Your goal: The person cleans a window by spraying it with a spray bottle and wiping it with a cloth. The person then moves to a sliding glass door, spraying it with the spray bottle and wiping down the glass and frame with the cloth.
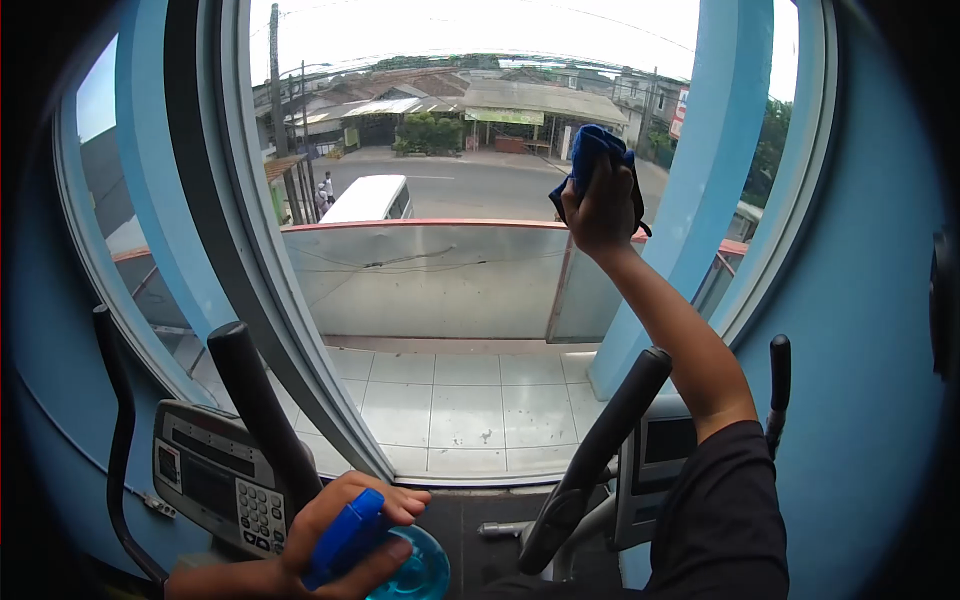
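High on the right, my right hand (603,205) presses a dark blue cloth (592,150) toward the window pane (480,270), with the fingers wrapped over it. My right arm is stretched up and forward. Low in the view, my left hand (335,530) grips a spray bottle with a blue trigger head (345,535). Its round body, holding light blue liquid (418,570), shows below the thumb and is cut off by the bottom edge.
Exercise machines stand on both sides: a console with a keypad (215,475) and black handlebar (262,410) at left, another handlebar (600,455) and console (655,460) at right. Window frames (235,200) border the glass. Outside are a tiled balcony (465,400), a low wall (430,280) and a white van (368,198).
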The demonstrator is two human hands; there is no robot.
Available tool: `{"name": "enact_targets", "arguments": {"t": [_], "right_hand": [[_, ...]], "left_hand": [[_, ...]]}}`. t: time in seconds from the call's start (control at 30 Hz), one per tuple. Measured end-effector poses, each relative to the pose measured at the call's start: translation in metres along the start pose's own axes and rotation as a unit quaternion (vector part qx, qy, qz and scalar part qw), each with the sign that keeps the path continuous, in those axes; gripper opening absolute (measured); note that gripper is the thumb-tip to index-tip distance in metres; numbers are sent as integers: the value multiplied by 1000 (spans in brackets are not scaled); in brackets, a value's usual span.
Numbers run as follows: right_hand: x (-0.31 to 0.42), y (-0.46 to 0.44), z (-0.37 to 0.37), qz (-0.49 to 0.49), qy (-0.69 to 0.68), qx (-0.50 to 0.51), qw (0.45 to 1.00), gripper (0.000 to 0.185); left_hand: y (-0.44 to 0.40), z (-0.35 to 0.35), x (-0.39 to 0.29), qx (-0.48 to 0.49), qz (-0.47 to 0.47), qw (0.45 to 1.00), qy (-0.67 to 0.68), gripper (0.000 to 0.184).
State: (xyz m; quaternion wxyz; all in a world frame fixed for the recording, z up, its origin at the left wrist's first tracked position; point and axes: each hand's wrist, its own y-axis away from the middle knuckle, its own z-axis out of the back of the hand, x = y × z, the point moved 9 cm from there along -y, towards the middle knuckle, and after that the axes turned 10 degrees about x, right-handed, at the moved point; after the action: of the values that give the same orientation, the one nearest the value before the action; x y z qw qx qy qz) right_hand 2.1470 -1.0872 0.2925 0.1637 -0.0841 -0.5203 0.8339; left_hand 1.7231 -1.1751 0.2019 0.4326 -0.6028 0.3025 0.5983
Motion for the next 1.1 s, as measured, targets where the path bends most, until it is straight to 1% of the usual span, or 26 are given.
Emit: {"name": "enact_targets", "arguments": {"t": [0.07,0.13,0.17,0.2,0.27,0.3,0.33,0.37,0.4,0.43,0.47,0.53,0.57,0.6,0.67,0.7,0.73,0.8,0.83,0.87,0.9,0.93,1.0,1.03,1.07,1.1], "right_hand": [[28,-17,12,24,-5,18,1000,66],[64,-29,2,130,48,167,976,66],[77,-32,4,131,73,185,971,69],[92,-36,8,138,72,189,970,69],[127,-41,-7,175,124,297,930,70],[151,-43,-8,233,120,261,929,61],[172,-44,-17,257,149,256,920,57],[199,-44,-20,339,156,157,914,56],[224,-38,-21,415,161,55,894,54],[248,-36,-27,431,183,58,882,52],[270,-39,-46,438,191,124,870,50],[319,-36,-63,479,139,151,854,54],[338,-27,-63,535,84,35,840,56],[353,-25,-85,538,74,27,839,56],[384,-21,-94,513,29,-48,857,60],[392,-19,-105,492,-63,43,867,57],[399,-1,-101,519,-48,-25,853,56],[412,10,-115,514,-133,105,841,57],[420,21,-128,532,-65,112,837,55],[425,31,-147,546,7,120,829,54],[425,37,-160,557,-24,113,823,53],[422,44,-152,592,-24,64,803,53],[412,33,-145,594,-27,108,797,48],[404,29,-146,598,9,67,799,45],[381,27,-103,607,68,44,790,45],[358,23,-96,610,54,25,790,45]], "left_hand": [[18,8,-2,0,-24,1000,-19,27],[34,12,-6,3,-65,998,-19,25],[45,7,-39,24,-254,960,-112,29],[49,11,-42,18,-254,961,-107,29],[55,10,-45,59,-207,964,-154,34],[59,8,-48,66,-235,954,-172,37],[62,8,-47,60,-236,955,-172,37],[65,6,-50,55,-260,950,-161,38],[69,6,-54,51,-285,945,-150,39],[70,5,-56,56,-268,947,-166,40],[74,4,-55,46,-270,946,-172,40],[73,12,-21,12,-122,992,-12,26],[76,15,-20,-2,-103,994,-39,28],[79,20,-23,-13,-100,994,-46,28],[92,28,-63,-68,-243,955,-156,38],[89,33,-61,-58,-171,966,-184,32],[90,33,-59,-56,-166,967,-187,32],[95,45,-50,-130,-139,972,-138,25],[94,47,-47,-128,-92,980,-120,24],[92,46,-48,-119,-93,981,-123,24],[91,46,-47,-124,-91,981,-117,25],[88,46,-45,-129,-88,982,-110,25],[80,43,-42,-112,-87,983,-113,27],[75,40,-42,-99,-95,983,-121,27],[71,37,-42,-87,-104,983,-128,28],[67,35,-40,-75,-96,985,-124,28]]}}
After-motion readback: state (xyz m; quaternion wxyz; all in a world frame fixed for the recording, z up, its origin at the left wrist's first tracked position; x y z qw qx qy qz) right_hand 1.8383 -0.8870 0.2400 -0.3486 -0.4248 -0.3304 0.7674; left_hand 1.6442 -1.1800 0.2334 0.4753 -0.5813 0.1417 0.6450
